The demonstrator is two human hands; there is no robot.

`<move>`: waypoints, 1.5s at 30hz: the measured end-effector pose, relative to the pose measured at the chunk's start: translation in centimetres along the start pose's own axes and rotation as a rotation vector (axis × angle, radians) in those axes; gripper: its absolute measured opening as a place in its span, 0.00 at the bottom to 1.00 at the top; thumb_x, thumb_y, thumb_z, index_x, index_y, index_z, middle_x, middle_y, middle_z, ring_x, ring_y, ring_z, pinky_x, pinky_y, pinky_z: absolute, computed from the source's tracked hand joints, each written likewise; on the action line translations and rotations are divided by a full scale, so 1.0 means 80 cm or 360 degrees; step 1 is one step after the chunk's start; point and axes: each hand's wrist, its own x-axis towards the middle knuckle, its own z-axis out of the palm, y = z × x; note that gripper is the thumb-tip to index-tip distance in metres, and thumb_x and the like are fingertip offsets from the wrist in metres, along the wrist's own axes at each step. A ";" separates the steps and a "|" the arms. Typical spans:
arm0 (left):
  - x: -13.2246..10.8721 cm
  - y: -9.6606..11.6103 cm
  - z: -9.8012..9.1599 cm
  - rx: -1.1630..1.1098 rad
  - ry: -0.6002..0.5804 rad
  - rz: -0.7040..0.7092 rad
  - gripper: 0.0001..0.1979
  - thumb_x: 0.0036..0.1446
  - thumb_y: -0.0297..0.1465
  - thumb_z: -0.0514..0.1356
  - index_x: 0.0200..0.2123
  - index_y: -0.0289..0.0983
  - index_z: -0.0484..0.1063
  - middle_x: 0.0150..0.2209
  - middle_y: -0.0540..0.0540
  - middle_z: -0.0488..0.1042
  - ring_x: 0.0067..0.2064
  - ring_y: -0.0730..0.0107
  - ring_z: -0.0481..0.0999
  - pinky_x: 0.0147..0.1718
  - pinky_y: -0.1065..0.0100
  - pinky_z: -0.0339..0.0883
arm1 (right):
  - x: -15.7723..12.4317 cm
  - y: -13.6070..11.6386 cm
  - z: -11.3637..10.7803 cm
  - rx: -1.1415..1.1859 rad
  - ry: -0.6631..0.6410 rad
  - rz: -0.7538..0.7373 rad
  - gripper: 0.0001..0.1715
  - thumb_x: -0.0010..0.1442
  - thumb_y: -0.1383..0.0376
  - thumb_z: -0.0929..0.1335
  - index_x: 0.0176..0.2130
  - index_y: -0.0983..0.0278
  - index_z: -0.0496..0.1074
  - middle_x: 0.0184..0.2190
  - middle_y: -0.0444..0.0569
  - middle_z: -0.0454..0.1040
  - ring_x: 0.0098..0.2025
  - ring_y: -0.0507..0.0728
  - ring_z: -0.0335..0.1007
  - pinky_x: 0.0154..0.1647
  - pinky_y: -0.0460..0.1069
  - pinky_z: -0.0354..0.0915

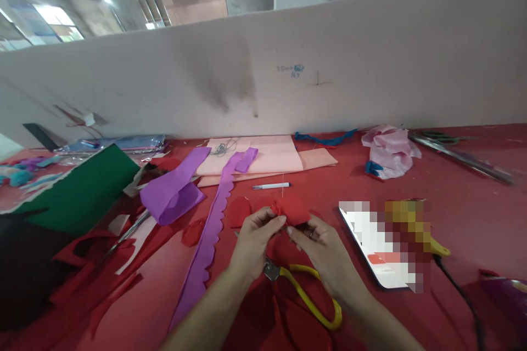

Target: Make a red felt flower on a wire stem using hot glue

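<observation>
Nearest, at six o'clock from the red cloth [297, 209], scissors [297, 287] lie between the forearms. The left hand [257, 234] pinches the cloth's left edge; the right hand [320, 240] grips its lower right edge. A phone [375, 249] lies at four o'clock, a purple strip [213, 230] runs from eight to ten, a pen [272, 186] sits at eleven, with peach sheets [272, 154] beyond.

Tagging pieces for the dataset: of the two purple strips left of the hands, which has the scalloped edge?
The narrower strip, nearer the left hand: scallops run down its right side. The wider strip, looped over farther left, shows plain edges.
</observation>
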 end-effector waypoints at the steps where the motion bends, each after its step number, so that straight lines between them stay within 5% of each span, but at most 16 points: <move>1: 0.000 0.000 0.000 -0.0013 -0.0003 -0.0008 0.05 0.44 0.30 0.67 0.25 0.34 0.75 0.26 0.50 0.73 0.27 0.77 0.68 0.31 0.73 0.62 | 0.000 0.002 0.000 -0.0005 0.0002 0.0003 0.12 0.55 0.63 0.68 0.41 0.62 0.73 0.35 0.50 0.76 0.38 0.58 0.72 0.42 0.53 0.66; 11: 0.002 -0.003 -0.005 -0.0131 -0.0002 -0.0127 0.06 0.42 0.29 0.69 0.23 0.35 0.74 0.23 0.52 0.73 0.25 0.79 0.69 0.30 0.75 0.63 | 0.000 -0.002 -0.005 -0.0234 0.0122 0.0002 0.08 0.52 0.62 0.69 0.31 0.64 0.75 0.25 0.46 0.76 0.29 0.56 0.71 0.31 0.49 0.65; 16: 0.007 -0.004 -0.011 -0.0137 -0.0160 -0.0102 0.08 0.39 0.26 0.69 0.26 0.34 0.76 0.27 0.49 0.76 0.29 0.75 0.73 0.34 0.73 0.66 | 0.000 -0.006 -0.006 -0.0234 0.0133 0.0019 0.07 0.52 0.63 0.69 0.30 0.64 0.76 0.21 0.43 0.74 0.24 0.52 0.66 0.26 0.46 0.60; 30: 0.008 -0.010 -0.010 -0.0107 -0.0208 -0.0042 0.06 0.39 0.27 0.69 0.25 0.34 0.77 0.26 0.49 0.75 0.28 0.75 0.72 0.33 0.73 0.66 | 0.002 -0.002 -0.008 -0.0119 0.0085 0.0025 0.08 0.52 0.62 0.69 0.26 0.65 0.74 0.19 0.42 0.71 0.22 0.51 0.62 0.25 0.46 0.58; 37: 0.013 -0.020 -0.018 -0.0157 -0.0289 -0.0008 0.06 0.40 0.27 0.69 0.25 0.34 0.77 0.26 0.49 0.74 0.30 0.74 0.71 0.35 0.70 0.65 | 0.007 0.004 -0.009 0.0371 -0.0130 0.0193 0.09 0.48 0.63 0.72 0.30 0.66 0.75 0.21 0.43 0.70 0.22 0.48 0.59 0.23 0.45 0.54; 45: 0.012 -0.023 -0.013 -0.0278 -0.0148 -0.0084 0.06 0.38 0.27 0.70 0.22 0.35 0.75 0.23 0.50 0.74 0.27 0.74 0.71 0.32 0.71 0.65 | 0.007 0.001 -0.009 0.0103 -0.0005 0.0140 0.11 0.48 0.60 0.71 0.29 0.66 0.75 0.19 0.42 0.69 0.22 0.50 0.60 0.24 0.46 0.55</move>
